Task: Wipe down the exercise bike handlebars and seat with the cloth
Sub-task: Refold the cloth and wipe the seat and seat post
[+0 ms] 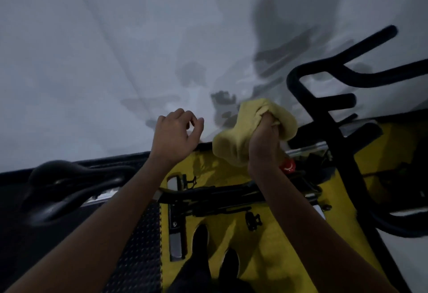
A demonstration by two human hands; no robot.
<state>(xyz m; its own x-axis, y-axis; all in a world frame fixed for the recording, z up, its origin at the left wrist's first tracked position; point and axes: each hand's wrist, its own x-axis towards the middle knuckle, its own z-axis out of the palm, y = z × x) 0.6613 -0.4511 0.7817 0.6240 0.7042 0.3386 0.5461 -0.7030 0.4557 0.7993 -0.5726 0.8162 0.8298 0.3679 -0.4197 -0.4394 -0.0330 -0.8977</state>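
Note:
A yellow cloth [234,139] is bunched in my right hand [264,144], held in the air above the bike frame. My left hand [174,135] hovers beside it to the left, fingers loosely curled and holding nothing. The black handlebars [324,77] rise at the right, just right of the cloth and apart from it. The black seat [60,183] lies at the lower left, under my left forearm. The yellow bike frame [266,234] runs between them below my hands.
A white wall [115,49] fills the upper view, with shadows on it. A red knob [287,166] sits on the frame under my right hand. A black studded mat [139,246] lies on the floor. My dark shoes [201,237] stand beside the frame.

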